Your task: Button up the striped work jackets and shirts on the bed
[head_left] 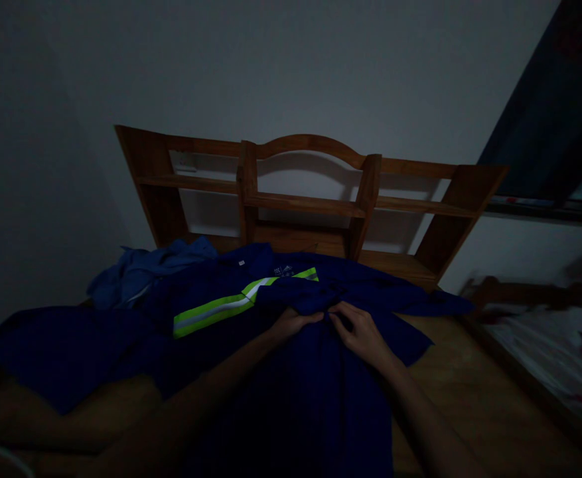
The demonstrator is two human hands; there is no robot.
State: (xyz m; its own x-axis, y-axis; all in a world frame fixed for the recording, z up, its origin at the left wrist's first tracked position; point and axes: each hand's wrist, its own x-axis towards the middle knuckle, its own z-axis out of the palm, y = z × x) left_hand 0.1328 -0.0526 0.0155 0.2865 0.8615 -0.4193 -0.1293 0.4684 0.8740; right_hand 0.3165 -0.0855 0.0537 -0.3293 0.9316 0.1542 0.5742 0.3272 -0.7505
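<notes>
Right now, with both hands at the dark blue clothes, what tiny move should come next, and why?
Maybe steady the dark blue garment with the left hand and gently work the cloth with the right hand, because both hands nearly meet at one small spot on it. It's too dark to tell what lies between them.

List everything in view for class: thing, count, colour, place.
Wall: at least 1, grey, background
Shelf: 1, brown, before the wall
Socket: 1, white, behind shelf's upper left
Wooden surface: 1, brown, below shelf
Garment: at least 1, dark blue, on wooden surface
Reflective strip: at least 1, lime and silver, on garment
Label: 1, white, on garment
Lighter cloth: 1, blue, left
White cloth: 1, white, far right
Rail: 1, brown, behind white cloth
Dark panel: 1, bluish, upper right
Curved rim: 1, pale, bottom left
Forearms: 2, bare, bottom
Left grip: 1, bare, pinching garment
Right grip: 1, bare, pinching garment
</notes>
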